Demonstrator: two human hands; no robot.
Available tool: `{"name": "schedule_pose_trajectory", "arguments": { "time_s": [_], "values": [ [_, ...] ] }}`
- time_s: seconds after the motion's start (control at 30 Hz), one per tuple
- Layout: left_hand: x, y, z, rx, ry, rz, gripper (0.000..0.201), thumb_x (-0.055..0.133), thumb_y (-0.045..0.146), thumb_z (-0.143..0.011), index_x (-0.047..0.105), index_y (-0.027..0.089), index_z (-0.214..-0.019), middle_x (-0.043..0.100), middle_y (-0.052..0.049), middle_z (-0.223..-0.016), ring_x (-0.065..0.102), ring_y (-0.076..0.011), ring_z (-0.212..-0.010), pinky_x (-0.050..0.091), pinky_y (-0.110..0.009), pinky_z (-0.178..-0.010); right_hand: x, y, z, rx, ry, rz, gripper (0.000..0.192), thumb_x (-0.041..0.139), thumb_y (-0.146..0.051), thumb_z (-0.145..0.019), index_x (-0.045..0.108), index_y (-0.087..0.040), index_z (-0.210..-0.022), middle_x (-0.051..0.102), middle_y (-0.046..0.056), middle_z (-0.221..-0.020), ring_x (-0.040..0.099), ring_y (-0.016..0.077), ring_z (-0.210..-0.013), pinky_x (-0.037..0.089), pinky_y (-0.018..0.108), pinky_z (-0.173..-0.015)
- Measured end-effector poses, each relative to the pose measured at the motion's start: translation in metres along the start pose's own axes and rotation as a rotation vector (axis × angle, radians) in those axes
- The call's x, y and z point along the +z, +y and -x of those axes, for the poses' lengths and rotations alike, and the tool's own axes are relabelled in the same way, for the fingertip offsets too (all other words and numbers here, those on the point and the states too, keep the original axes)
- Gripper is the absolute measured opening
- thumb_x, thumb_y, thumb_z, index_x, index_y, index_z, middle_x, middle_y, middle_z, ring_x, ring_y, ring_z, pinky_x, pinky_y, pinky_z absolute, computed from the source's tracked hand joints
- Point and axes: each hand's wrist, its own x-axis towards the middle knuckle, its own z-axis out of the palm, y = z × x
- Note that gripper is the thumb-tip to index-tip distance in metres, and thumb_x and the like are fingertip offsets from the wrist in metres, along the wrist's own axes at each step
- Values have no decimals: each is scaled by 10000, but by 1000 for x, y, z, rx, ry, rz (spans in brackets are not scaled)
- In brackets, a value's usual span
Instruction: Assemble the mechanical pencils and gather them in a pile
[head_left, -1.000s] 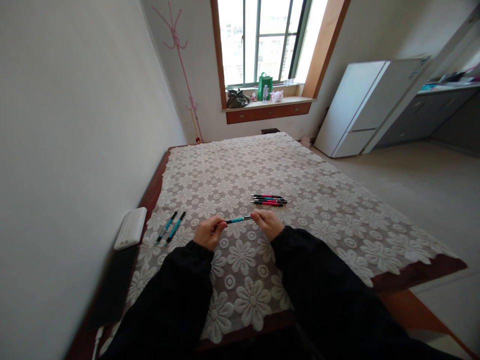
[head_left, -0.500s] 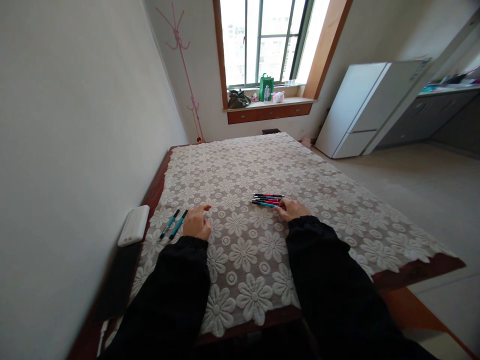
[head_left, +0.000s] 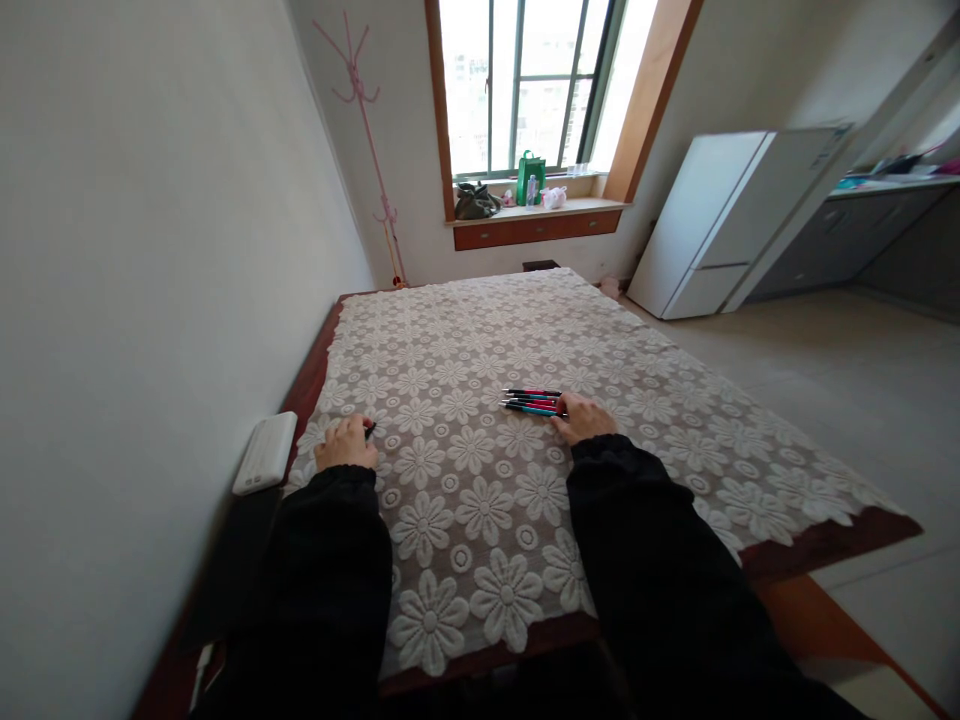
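Observation:
At the left of the lace-covered table, my left hand (head_left: 347,443) curls down over the spot where two teal-and-black pens lay. One pen's black end (head_left: 370,430) pokes out beside its fingers; the rest is hidden under the hand. Farther right, my right hand (head_left: 585,418) has its thumb and fingers closed at the right ends of a row of several pens (head_left: 531,402). These lie side by side on the cloth, black with red or teal barrels, their tips pointing left.
A cream floral lace tablecloth (head_left: 484,508) covers the dark wooden table. Along the left edge, by the wall, are a white power bank (head_left: 266,452), a dark flat object (head_left: 232,560) and a white cable plug (head_left: 202,660). A white fridge (head_left: 720,220) stands beyond, right.
My left hand has moved left, from beside the two teal pens to over them, and its fingers have closed there. My right hand stays at the row of pens.

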Motion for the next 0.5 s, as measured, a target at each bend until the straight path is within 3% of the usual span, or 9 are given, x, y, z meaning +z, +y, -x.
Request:
{"name": "schedule_pose_trajectory", "arguments": {
  "time_s": [0.13,0.27,0.5],
  "values": [
    [2,-1,-1,-15,-3,53,242,571,230,-843,568,240,-1085,680,-82,-1141,598,-311,-1107,438,-481,-903,-3,-5,2,100,-7,19,93,602,-289,-884,645,-220,-930,698,79,-975,639,246,-902,369,302,-670],
    [2,7,1,55,34,161,238,540,173,-853,570,243,-1079,701,-56,-1084,644,-264,-1015,432,-435,-894,-3,-8,3,97,32,26,140,608,-300,-884,656,-223,-989,701,84,-1007,639,248,-900,375,302,-670],
    [12,30,4,287,179,746,408,514,154,-832,537,224,-1234,648,-55,-1014,619,-150,-749,492,-278,-669,5,-2,2,1,43,7,135,637,-291,-867,681,-223,-975,687,77,-1063,626,235,-909,405,300,-699]
  ]
}}
